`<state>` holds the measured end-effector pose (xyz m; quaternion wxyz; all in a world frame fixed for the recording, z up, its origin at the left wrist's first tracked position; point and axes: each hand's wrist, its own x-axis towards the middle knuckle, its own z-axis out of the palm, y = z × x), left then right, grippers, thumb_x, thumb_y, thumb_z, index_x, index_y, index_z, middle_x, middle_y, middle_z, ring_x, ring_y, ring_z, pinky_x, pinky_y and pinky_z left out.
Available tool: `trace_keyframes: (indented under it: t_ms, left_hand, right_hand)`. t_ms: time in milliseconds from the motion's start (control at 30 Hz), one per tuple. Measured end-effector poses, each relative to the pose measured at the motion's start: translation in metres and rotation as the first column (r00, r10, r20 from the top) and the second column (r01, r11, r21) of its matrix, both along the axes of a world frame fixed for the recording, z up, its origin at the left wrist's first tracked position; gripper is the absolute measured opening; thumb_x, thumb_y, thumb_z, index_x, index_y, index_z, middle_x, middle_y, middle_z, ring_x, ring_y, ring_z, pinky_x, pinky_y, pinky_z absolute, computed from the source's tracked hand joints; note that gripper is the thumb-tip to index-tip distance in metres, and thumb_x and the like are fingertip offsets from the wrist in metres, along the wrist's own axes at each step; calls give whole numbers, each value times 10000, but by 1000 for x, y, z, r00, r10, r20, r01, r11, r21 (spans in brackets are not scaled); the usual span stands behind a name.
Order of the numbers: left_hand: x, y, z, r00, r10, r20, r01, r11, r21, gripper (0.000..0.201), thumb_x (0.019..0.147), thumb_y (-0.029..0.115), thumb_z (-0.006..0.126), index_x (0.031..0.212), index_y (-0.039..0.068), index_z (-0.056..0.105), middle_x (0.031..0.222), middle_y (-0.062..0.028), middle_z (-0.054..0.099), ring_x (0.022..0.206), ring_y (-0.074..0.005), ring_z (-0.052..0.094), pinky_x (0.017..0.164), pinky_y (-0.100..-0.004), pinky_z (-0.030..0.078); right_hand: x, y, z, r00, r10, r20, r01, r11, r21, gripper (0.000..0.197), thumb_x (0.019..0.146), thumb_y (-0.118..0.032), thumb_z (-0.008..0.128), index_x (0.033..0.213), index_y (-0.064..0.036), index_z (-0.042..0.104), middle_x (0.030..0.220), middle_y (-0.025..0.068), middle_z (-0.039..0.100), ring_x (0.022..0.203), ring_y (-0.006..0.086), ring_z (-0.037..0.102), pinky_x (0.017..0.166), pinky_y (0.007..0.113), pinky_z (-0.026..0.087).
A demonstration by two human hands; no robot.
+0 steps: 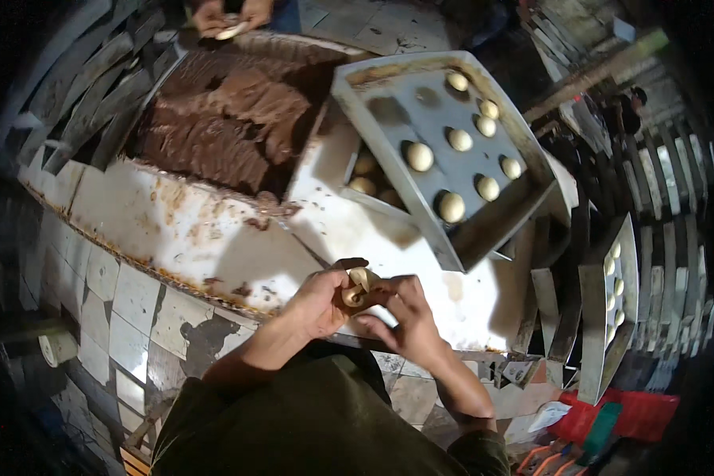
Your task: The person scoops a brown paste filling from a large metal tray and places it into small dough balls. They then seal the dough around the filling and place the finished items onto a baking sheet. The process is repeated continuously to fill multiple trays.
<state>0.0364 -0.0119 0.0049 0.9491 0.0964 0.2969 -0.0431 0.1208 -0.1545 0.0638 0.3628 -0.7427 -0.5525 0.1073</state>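
A pale dough piece (358, 287) sits above the white tabletop (214, 230), pinched between the left hand (323, 300) and right hand (404, 317), fingers curled around it, apparently shaping it. Beyond lie a metal tray (432, 119) of dough balls (420, 156) and a brown filling mass (222, 119), both within reach.

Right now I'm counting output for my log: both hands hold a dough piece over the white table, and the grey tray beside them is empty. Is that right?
Not quite: the tray is not empty. The head view shows about eight pale dough balls on it. The rest holds: the left hand and right hand hold a dough piece over the white table.
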Motion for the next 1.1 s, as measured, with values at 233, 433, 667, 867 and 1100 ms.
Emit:
trace_keyframes:
  t_ms: [233, 433, 667, 867, 1100]
  left_hand:
    - [42, -118, 25, 969, -145, 199, 117, 982, 146, 284, 888, 71, 444, 1161, 34, 508, 1128, -78, 557, 1035, -164, 534, 871, -275, 432]
    - [57, -169, 37, 866, -466, 180, 33, 413, 910, 324, 899, 141, 565, 1172, -6, 473, 1056, -54, 550, 1011, -113, 509, 866, -237, 422]
    - [81, -220, 27, 973, -64, 223, -36, 909, 416, 226, 934, 175, 501, 1100, 23, 482, 1011, -66, 551, 882, -136, 542, 773, -258, 471]
    - [118, -245, 5, 933, -122, 338, -125, 771, 624, 211, 919, 91, 497, 1108, 27, 430, 1036, -105, 526, 904, -216, 599, 783, -314, 509]
    - [143, -216, -62, 805, -551, -221, -167, -568, 806, 582, 792, 83, 552, 1327, 2, 339, 1398, -175, 323, 1334, -327, 232, 1092, -430, 155]
  right_hand:
    - [29, -118, -14, 953, -256, -164, 292, 921, 256, 400, 752, 56, 663, 1087, 35, 446, 942, 158, 525, 768, 255, 593, 656, 338, 488]
    - [55, -188, -15, 681, -124, -721, 338, 927, 160, 292, 803, 76, 581, 1086, 38, 520, 1069, 117, 439, 998, 182, 531, 801, 270, 496]
    - [17, -202, -17, 868, -461, 185, 418, 879, 231, 558, 652, 72, 583, 1203, 29, 505, 1158, 186, 432, 1089, 368, 398, 928, 430, 376]
    - [27, -242, -33, 861, -509, -9, 502, 846, 182, 251, 624, 84, 524, 854, 9, 591, 1119, 184, 443, 1121, 366, 372, 944, 455, 323]
    - [127, -218, -118, 366, -879, -306, 930, 339, 139, 139, 880, -86, 495, 902, 37, 555, 933, 194, 548, 853, 320, 534, 773, 389, 418]
